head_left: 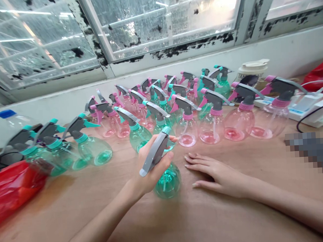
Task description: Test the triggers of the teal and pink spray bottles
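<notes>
My left hand [149,169] is closed round the neck and trigger head of a green spray bottle [168,184], whose grey top points away from me. The bottle's clear green body shows below my fingers, just over or on the table; I cannot tell which. My right hand [212,172] lies flat on the tabletop with fingers stretched out, holding nothing. Just beyond it stand pink spray bottles [186,132] with grey and pink heads. Past my left hand are more green spray bottles [139,135], upright.
Green spray bottles [94,150] stand at left by a red plastic bag [12,190]. At right are a power strip [311,106] with cables, a lidded cup [253,69] and a pixelated dark object [313,152]. Windows [166,18] rise behind the wooden table [211,220].
</notes>
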`<state>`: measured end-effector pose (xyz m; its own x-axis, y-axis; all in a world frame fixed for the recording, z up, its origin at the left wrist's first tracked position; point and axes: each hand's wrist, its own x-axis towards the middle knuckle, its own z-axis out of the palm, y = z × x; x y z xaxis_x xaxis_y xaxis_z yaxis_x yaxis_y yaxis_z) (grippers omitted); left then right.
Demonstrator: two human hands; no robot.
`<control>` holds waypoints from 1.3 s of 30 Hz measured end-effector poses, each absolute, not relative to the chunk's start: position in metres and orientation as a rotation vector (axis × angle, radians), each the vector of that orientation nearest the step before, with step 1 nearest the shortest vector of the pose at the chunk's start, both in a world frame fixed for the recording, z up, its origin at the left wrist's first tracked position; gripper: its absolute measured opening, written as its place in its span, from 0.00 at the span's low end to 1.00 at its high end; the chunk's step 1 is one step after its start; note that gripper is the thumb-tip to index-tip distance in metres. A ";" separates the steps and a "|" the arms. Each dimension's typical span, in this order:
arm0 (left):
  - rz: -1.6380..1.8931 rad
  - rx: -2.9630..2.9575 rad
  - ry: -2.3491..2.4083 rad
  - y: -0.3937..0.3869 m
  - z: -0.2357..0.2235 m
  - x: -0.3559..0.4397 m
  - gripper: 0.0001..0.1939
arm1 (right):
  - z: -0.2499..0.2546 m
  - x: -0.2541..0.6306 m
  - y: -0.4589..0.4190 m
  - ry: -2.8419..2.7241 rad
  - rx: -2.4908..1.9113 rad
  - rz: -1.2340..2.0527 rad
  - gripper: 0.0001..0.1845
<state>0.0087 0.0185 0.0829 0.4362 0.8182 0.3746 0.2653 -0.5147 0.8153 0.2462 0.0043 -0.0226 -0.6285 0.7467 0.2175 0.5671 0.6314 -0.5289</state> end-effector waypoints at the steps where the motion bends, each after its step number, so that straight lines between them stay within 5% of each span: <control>1: 1.037 2.006 0.910 0.019 0.083 0.009 0.12 | -0.023 0.246 0.004 -2.436 -1.038 0.582 0.31; 17: 0.967 2.045 1.013 0.016 0.091 0.008 0.07 | -0.021 0.246 0.004 -2.434 -1.016 0.573 0.31; 39: 1.094 2.084 1.048 0.016 0.088 0.012 0.20 | -0.019 0.244 0.004 -2.410 -1.012 0.578 0.30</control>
